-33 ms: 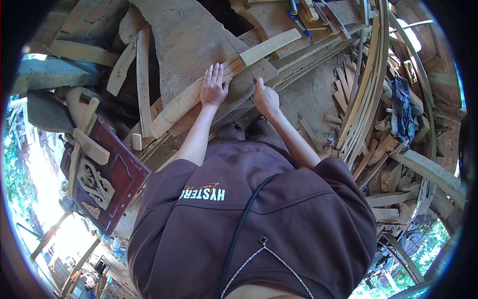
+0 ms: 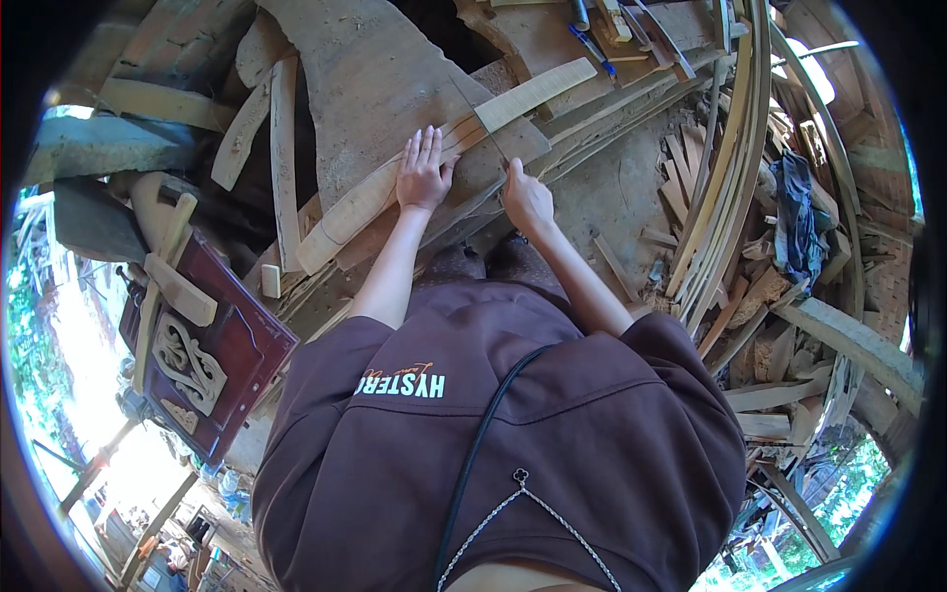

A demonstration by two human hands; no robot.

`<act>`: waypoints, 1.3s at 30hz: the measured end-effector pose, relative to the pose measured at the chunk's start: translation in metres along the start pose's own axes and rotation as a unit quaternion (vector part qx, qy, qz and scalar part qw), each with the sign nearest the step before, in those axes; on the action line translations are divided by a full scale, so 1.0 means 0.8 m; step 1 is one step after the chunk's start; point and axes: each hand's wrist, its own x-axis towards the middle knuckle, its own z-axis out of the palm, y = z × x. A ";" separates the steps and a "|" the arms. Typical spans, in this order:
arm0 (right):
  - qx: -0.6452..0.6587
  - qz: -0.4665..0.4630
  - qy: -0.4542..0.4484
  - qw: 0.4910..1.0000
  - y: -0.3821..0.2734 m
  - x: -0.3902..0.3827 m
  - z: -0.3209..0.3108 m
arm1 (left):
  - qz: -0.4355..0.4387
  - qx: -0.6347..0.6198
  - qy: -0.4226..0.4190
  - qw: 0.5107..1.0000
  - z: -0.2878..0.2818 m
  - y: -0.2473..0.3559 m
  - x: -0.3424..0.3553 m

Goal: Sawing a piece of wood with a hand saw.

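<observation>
A long pale board (image 2: 340,217) lies slantwise over a broad, worn plank (image 2: 385,69). My left hand (image 2: 424,173) rests flat on the board, fingers stretched out toward its far end. To the right, my right hand (image 2: 529,200) is closed around the handle of a thin handsaw (image 2: 496,146), the handle mostly hidden in the fist. Its blade, seen nearly edge-on, crosses the board just beyond my left fingertips. On the far side of the blade the board's end piece (image 2: 538,94) looks paler. How deep the blade sits cannot be seen.
Farther right on the bench lie a blue pen (image 2: 592,44) and wood strips. Long bent strips (image 2: 745,168) and offcuts (image 2: 686,163) fill the right side, with a dark cloth (image 2: 797,212). A dark red panel with carved ornament (image 2: 212,345) stands at left.
My right hand has shifted very slightly back toward me with the handsaw. My left hand and the board are in the same place.
</observation>
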 end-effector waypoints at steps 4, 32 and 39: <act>0.012 0.018 -0.020 1.000 0.012 -0.048 -0.005 | -0.010 0.005 -0.004 1.000 0.000 -0.002 -0.001; 0.009 -0.007 -0.004 1.000 0.049 -0.053 -0.013 | -0.041 0.021 0.021 0.999 0.001 0.007 -0.001; 0.013 0.004 -0.016 1.000 0.044 -0.056 -0.022 | -0.042 -0.015 0.020 0.999 -0.002 0.009 0.003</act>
